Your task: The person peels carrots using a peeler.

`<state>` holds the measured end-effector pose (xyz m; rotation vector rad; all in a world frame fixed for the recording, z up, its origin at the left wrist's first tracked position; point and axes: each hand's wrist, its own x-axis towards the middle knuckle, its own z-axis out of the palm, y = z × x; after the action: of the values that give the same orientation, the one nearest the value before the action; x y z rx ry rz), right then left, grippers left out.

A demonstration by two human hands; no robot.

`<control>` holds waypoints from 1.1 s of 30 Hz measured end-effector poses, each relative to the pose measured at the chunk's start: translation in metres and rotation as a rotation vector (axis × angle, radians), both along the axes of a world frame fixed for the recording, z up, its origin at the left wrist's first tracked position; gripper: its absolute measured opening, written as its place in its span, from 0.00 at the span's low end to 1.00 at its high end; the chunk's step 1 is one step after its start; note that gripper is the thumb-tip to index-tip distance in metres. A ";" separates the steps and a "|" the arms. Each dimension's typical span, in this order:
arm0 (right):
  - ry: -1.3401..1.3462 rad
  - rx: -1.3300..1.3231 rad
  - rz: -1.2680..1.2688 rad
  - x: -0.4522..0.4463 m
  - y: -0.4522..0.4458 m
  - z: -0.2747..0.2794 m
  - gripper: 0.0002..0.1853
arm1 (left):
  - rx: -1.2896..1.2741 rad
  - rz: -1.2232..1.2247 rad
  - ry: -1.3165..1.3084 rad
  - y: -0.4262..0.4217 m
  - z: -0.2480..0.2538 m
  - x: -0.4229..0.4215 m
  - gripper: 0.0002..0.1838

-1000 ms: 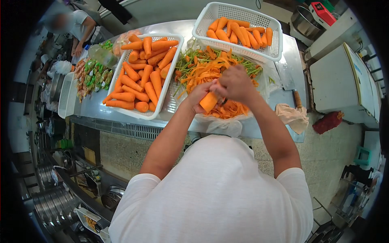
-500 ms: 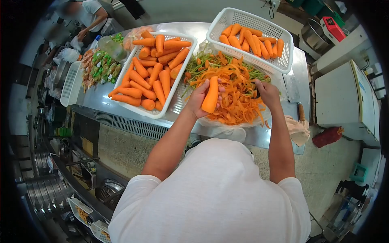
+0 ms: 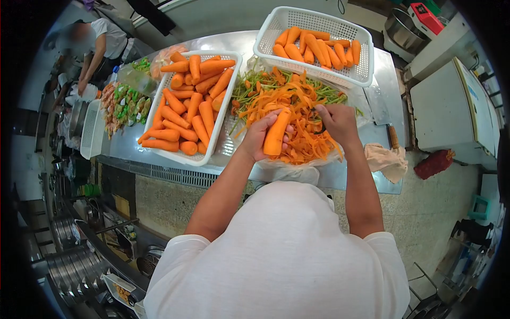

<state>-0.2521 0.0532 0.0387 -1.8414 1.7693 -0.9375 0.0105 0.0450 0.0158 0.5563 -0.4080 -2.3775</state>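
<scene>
In the head view, the two hands are apart over a heap of orange peelings (image 3: 257, 101). The left hand (image 3: 257, 139) is wrapped around a thick carrot (image 3: 277, 133), which it holds tilted above the near side of the heap, its broad end toward the person. The right hand (image 3: 340, 125), just to the right of the heap, is curled around a small dark tool (image 3: 320, 127) that its fingers mostly hide. Green stalks (image 3: 244, 90) lie along the far side of the peelings, and clear plastic (image 3: 297, 174) spreads out underneath, on the metal desk (image 3: 380, 183). To the left stands a white basket (image 3: 221, 114) piled with carrots; beyond the heap, a second basket (image 3: 313, 69) carries a smaller lot. On the right, a broad blade with a wooden handle (image 3: 393, 136) lies near a crumpled cloth (image 3: 388, 161). A co-worker (image 3: 109, 40) stands at the far left.
</scene>
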 end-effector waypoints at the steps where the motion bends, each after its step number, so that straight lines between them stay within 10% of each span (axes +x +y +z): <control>1: 0.078 -0.076 0.063 0.006 -0.003 0.004 0.27 | -0.027 -0.021 -0.110 0.001 0.003 -0.002 0.23; 8: 0.449 -0.433 0.375 0.026 -0.033 0.013 0.19 | -0.162 -0.165 -0.413 -0.002 0.006 -0.005 0.25; 18: 0.403 -0.377 0.147 0.012 -0.036 -0.007 0.26 | 0.044 0.041 -0.303 0.002 0.010 0.004 0.24; 33: 0.490 -0.492 0.256 0.040 -0.041 0.010 0.24 | -0.299 -0.059 -0.620 -0.005 0.018 -0.006 0.26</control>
<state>-0.2120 0.0120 0.0488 -2.7307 1.5813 -0.9317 0.0048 0.0402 0.0336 1.1437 -1.0404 -2.0963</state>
